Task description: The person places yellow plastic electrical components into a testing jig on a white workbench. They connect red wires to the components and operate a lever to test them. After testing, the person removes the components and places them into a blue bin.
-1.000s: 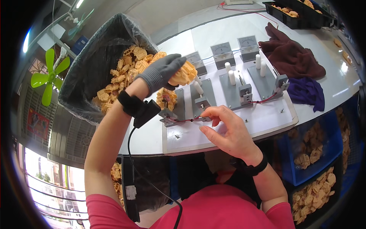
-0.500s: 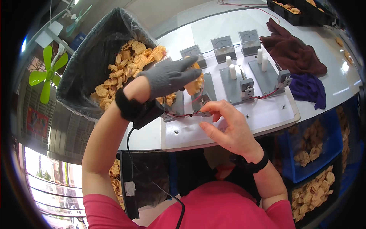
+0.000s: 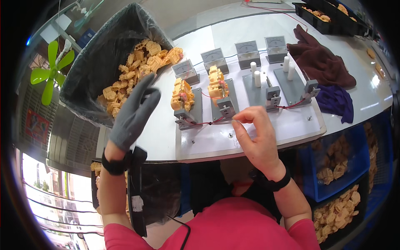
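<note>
My left hand (image 3: 132, 112), in a grey glove, is open and empty beside the lined bin (image 3: 89, 58), fingers stretched toward its pale orange plastic parts (image 3: 129, 73). My bare right hand (image 3: 259, 139) is closed in a thumb-and-index pinch near the front of the second test fixture (image 3: 227, 109); what lies between the fingertips, if anything, cannot be made out. An orange plastic part (image 3: 217, 85) is seated on that fixture. Another orange part (image 3: 182, 96) sits on the leftmost fixture (image 3: 196, 112). Two fixtures to the right bear upright white pegs (image 3: 257, 79) and no orange part.
Several dial meters (image 3: 246, 52) stand behind the fixtures on a white board (image 3: 266, 139). Dark brown cloth (image 3: 318, 58) and purple cloth (image 3: 333, 100) lie at the right. Below the table's right edge are a blue crate (image 3: 346, 175) and more parts (image 3: 337, 212).
My left hand has let go of the orange part, now on the second fixture, and drawn back left toward the bin. My right thumb and index finger have come closer together.
</note>
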### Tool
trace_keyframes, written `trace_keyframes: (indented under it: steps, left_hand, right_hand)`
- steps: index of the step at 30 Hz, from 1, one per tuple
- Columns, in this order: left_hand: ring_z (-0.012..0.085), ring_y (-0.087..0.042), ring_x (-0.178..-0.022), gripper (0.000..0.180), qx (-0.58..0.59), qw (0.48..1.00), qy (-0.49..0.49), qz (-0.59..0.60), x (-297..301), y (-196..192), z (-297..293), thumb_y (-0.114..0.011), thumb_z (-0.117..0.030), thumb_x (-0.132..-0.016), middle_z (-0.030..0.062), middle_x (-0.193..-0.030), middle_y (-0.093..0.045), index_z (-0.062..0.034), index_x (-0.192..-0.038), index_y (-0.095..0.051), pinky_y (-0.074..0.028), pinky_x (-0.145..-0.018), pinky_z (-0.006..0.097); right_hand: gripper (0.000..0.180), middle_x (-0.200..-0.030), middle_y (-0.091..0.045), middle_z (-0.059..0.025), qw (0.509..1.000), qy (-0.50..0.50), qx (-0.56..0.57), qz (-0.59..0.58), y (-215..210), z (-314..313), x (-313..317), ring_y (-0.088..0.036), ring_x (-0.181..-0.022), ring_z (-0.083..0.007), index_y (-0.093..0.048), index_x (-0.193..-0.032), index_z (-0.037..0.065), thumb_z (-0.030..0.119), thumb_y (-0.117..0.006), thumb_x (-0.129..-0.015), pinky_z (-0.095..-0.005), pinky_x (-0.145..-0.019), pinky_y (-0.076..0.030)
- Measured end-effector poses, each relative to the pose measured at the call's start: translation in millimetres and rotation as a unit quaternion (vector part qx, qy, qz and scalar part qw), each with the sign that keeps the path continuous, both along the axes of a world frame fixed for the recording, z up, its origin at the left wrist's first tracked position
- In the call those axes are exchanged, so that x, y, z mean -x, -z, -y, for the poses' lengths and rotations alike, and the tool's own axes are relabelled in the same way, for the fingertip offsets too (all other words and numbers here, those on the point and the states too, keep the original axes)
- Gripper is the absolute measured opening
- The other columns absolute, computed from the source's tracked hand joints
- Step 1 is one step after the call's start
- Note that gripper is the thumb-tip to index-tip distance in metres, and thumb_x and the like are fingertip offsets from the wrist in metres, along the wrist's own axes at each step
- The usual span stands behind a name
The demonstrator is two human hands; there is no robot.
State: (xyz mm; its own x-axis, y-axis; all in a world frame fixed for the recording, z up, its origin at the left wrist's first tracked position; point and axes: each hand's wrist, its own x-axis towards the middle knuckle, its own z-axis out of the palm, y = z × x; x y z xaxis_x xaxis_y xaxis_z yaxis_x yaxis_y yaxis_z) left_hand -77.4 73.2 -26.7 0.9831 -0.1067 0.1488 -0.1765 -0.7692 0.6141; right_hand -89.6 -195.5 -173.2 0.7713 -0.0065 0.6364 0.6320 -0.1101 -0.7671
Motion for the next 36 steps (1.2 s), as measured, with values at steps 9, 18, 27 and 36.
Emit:
trace_keyframes:
  steps: [9, 18, 27, 36]
  left_hand:
    - [0.0222, -0.056, -0.122, 0.054, 0.163, 0.978, -0.101, -0.080, 53, 124, -45, -0.059, -0.024, -0.102, 0.0180, -0.132, -0.059, -0.0036, -0.150, -0.043, -0.045, -0.103, 0.034]
    - [0.0337, -0.043, -0.141, 0.062, 0.170, 0.977, -0.085, -0.094, 66, 149, -7, -0.050, -0.025, -0.104, 0.0245, -0.154, -0.040, -0.0017, -0.156, -0.026, -0.033, -0.116, 0.039]
    - [0.0430, -0.049, -0.129, 0.071, 0.184, 0.979, -0.039, -0.081, 53, 173, -7, -0.049, -0.038, -0.102, 0.0267, -0.146, -0.041, -0.0075, -0.158, -0.019, -0.042, -0.109, 0.044]
    - [0.0420, -0.049, -0.129, 0.069, 0.192, 0.976, -0.037, -0.095, 51, 166, -10, -0.047, -0.037, -0.103, 0.0264, -0.148, -0.040, -0.0091, -0.159, -0.019, -0.042, -0.110, 0.044]
  right_hand:
    - [0.013, -0.096, -0.062, -0.0111, 0.991, 0.000, 0.123, -0.056, -23, 22, 11, -0.061, -0.089, -0.0271, -0.065, -0.100, 0.002, 0.006, -0.070, -0.089, -0.0373, -0.078, -0.049]
    - [0.012, -0.099, -0.061, -0.0133, 0.929, 0.007, 0.369, -0.035, -12, 3, 8, -0.058, -0.099, -0.0341, -0.069, -0.095, 0.005, 0.010, -0.072, -0.085, -0.0434, -0.090, -0.045]
    - [0.026, -0.103, -0.068, -0.0197, 0.919, 0.129, 0.371, 0.037, -26, 53, 14, -0.066, -0.092, -0.0336, -0.067, -0.109, -0.005, 0.019, -0.063, -0.101, -0.0429, -0.085, -0.053]
    - [0.022, -0.101, -0.072, -0.0191, 0.855, 0.139, 0.499, 0.017, -23, 61, 8, -0.068, -0.089, -0.0343, -0.072, -0.103, -0.002, 0.019, -0.071, -0.096, -0.0418, -0.079, -0.054]
